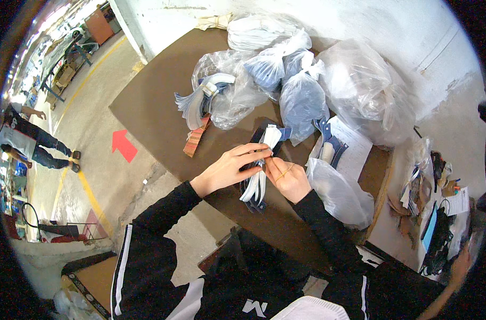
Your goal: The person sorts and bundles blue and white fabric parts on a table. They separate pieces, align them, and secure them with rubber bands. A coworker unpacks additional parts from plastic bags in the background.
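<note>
A bundle of white and dark blue fabric strips [256,191] lies lengthwise under my hands at the front part of the brown table [157,98]. My left hand [229,168] reaches over it from the left, fingers closed on its middle. From the right, my right hand [291,181] closes on the same spot, thumb and fingertips pinched beside the left fingers. A thin yellowish band [286,169], like a rubber band, runs across the right fingers. Exactly what the right fingertips pinch is hidden. The bundle's loose ends fan out toward me.
Clear bags of blue pieces [302,101] and a large clear bag [360,85] stand at the back. Grey-blue strips [192,106] and a reddish woven piece [196,137] lie left. Another clear bag [341,194] sits right. A person [40,138] stands on the floor far left.
</note>
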`<action>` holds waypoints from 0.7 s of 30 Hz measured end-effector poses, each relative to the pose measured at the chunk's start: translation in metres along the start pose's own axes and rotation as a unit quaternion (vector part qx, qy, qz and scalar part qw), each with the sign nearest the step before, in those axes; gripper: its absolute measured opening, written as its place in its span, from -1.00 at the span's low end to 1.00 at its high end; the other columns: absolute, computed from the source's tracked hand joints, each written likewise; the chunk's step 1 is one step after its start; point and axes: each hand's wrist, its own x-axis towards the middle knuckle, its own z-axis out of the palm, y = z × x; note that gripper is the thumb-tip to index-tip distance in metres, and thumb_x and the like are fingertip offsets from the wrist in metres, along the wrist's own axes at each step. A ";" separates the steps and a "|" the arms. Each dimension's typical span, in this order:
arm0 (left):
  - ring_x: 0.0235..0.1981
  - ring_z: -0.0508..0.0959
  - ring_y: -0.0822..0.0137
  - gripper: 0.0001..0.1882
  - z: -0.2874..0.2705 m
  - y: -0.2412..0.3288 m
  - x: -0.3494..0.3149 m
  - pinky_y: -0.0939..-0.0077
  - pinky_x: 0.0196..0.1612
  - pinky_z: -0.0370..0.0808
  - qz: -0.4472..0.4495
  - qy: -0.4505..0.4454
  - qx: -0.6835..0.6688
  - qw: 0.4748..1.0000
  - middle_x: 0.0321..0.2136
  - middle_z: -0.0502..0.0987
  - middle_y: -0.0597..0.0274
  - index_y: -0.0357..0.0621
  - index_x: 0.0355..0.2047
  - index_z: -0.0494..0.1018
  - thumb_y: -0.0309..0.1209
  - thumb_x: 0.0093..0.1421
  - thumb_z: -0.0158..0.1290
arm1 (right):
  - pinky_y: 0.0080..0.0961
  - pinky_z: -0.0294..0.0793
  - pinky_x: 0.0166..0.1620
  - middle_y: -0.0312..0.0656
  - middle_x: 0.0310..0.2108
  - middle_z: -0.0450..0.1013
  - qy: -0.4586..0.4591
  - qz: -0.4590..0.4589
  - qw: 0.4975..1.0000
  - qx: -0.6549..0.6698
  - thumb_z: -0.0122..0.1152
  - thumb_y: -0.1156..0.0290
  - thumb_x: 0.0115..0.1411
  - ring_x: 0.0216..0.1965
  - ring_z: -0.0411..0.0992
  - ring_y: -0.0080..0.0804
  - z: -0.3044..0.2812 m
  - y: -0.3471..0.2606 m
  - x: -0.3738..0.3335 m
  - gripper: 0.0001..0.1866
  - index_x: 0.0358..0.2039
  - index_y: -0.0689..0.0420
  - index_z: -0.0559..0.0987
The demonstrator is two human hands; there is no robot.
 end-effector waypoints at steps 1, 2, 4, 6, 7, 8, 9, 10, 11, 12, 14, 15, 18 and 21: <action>0.11 0.41 0.07 -0.52 0.000 0.000 0.000 0.31 0.14 0.38 0.002 0.001 0.000 1.000 0.11 0.38 0.11 -0.11 0.10 0.38 -0.46 0.13 0.13 | -0.51 0.48 -0.49 -0.22 -0.40 0.40 0.011 -0.009 1.000 0.002 0.23 0.43 0.01 -0.53 0.45 -0.40 -0.001 0.000 -0.001 -0.74 -0.27 0.25 0.53; 0.10 0.42 0.07 -0.52 0.000 0.000 0.000 0.31 0.14 0.38 0.004 0.002 -0.001 1.000 0.10 0.39 0.11 -0.11 0.10 0.39 -0.46 0.13 0.14 | -0.52 0.47 -0.49 -0.22 -0.39 0.40 0.021 -0.017 1.000 0.004 0.23 0.43 0.01 -0.54 0.45 -0.41 -0.001 0.000 -0.001 -0.73 -0.25 0.26 0.53; 0.09 0.43 0.07 -0.52 0.000 0.000 -0.001 0.31 0.13 0.39 0.002 0.007 0.000 1.000 0.10 0.40 0.11 -0.10 0.09 0.40 -0.47 0.12 0.14 | -0.53 0.48 -0.48 -0.21 -0.39 0.41 0.012 -0.020 1.000 0.005 0.23 0.43 0.02 -0.54 0.45 -0.42 -0.003 0.000 -0.002 -0.71 -0.22 0.27 0.53; 0.08 0.44 0.08 -0.52 0.000 0.003 0.000 0.31 0.12 0.41 -0.006 0.016 0.000 1.000 0.09 0.40 0.12 -0.10 0.09 0.40 -0.47 0.11 0.14 | -0.53 0.49 -0.47 -0.21 -0.38 0.42 -0.008 -0.012 1.000 0.011 0.24 0.45 0.01 -0.54 0.45 -0.42 -0.007 -0.002 -0.002 -0.69 -0.20 0.29 0.54; 0.07 0.45 0.08 -0.53 0.000 0.003 0.000 0.31 0.11 0.41 -0.002 0.014 0.002 1.000 0.09 0.41 0.13 -0.10 0.07 0.41 -0.47 0.11 0.14 | -0.53 0.49 -0.47 -0.21 -0.37 0.43 -0.024 -0.002 1.000 0.015 0.25 0.46 0.01 -0.54 0.46 -0.42 -0.010 -0.004 -0.003 -0.68 -0.19 0.29 0.54; 0.07 0.45 0.08 -0.55 -0.001 0.003 0.000 0.31 0.10 0.42 0.003 0.012 0.003 1.000 0.09 0.41 0.14 -0.10 0.05 0.42 -0.47 0.11 0.15 | -0.53 0.49 -0.47 -0.20 -0.36 0.44 -0.039 0.008 0.999 0.019 0.27 0.47 0.00 -0.54 0.47 -0.42 -0.014 -0.007 -0.004 -0.67 -0.18 0.29 0.54; 0.06 0.45 0.08 -0.56 -0.001 0.003 -0.001 0.31 0.10 0.43 0.008 0.011 0.005 1.000 0.09 0.41 0.14 -0.11 0.04 0.43 -0.48 0.11 0.15 | -0.52 0.50 -0.44 -0.19 -0.36 0.46 -0.017 0.019 0.999 0.043 0.28 0.50 -0.02 -0.52 0.48 -0.40 -0.018 -0.010 -0.004 -0.67 -0.19 0.27 0.56; 0.05 0.46 0.09 -0.59 -0.001 0.003 -0.001 0.32 0.08 0.43 0.011 0.012 0.016 1.000 0.08 0.41 0.16 -0.11 0.01 0.45 -0.47 0.11 0.15 | -0.52 0.51 -0.42 -0.19 -0.37 0.48 0.006 0.030 0.997 0.067 0.30 0.52 -0.03 -0.51 0.50 -0.39 -0.023 -0.013 -0.004 -0.68 -0.20 0.25 0.58; 0.04 0.47 0.10 -0.61 -0.001 0.002 -0.001 0.33 0.07 0.44 0.014 0.012 0.027 0.999 0.08 0.42 0.17 -0.11 -0.02 0.46 -0.47 0.10 0.15 | -0.52 0.52 -0.40 -0.18 -0.38 0.50 0.029 0.043 0.995 0.089 0.32 0.55 -0.05 -0.49 0.52 -0.37 -0.029 -0.017 -0.004 -0.68 -0.20 0.23 0.60; 0.03 0.48 0.11 -0.64 -0.001 0.002 -0.001 0.34 0.06 0.45 0.020 0.011 0.036 0.999 0.08 0.42 0.18 -0.12 -0.05 0.47 -0.47 0.10 0.15 | -0.51 0.52 -0.39 -0.16 -0.38 0.51 0.041 0.089 0.988 0.122 0.31 0.55 -0.04 -0.48 0.52 -0.37 -0.042 -0.021 -0.003 -0.70 -0.22 0.23 0.60; 0.04 0.47 0.15 -0.69 0.001 0.003 -0.004 0.30 0.09 0.41 0.011 -0.003 0.077 0.997 0.07 0.43 0.20 -0.11 -0.11 0.49 -0.43 0.10 0.16 | -0.50 0.52 -0.39 -0.13 -0.38 0.53 0.064 0.182 0.963 0.186 0.30 0.54 -0.01 -0.47 0.53 -0.36 -0.076 -0.025 -0.003 -0.74 -0.24 0.21 0.62; 0.04 0.46 0.17 -0.72 0.001 0.005 -0.005 0.28 0.10 0.40 0.009 -0.011 0.096 0.995 0.06 0.43 0.21 -0.11 -0.14 0.50 -0.42 0.10 0.16 | -0.53 0.51 -0.38 -0.12 -0.41 0.54 0.085 0.254 0.938 0.220 0.28 0.56 0.02 -0.45 0.53 -0.39 -0.095 -0.024 -0.006 -0.80 -0.28 0.22 0.63; 0.19 0.31 0.14 -0.77 -0.007 0.037 0.004 0.09 0.26 0.16 0.005 0.026 0.242 0.970 0.13 0.37 0.23 -0.06 -0.21 0.55 -0.36 0.10 0.16 | -0.60 0.42 -0.42 -0.19 -0.47 0.54 0.179 0.449 0.818 0.310 0.20 0.60 0.10 -0.51 0.46 -0.50 -0.151 -0.007 -0.020 -0.89 -0.35 0.30 0.63; 0.17 0.33 0.10 -0.72 0.005 0.073 0.018 0.18 0.22 0.24 -0.033 0.055 0.050 0.997 0.17 0.33 0.17 -0.10 -0.15 0.53 -0.45 0.09 0.17 | -0.64 0.20 -0.57 -0.34 -0.64 0.37 0.303 0.539 0.704 0.349 0.14 0.60 0.17 -0.66 0.24 -0.64 -0.181 0.012 -0.035 -0.89 -0.46 0.33 0.59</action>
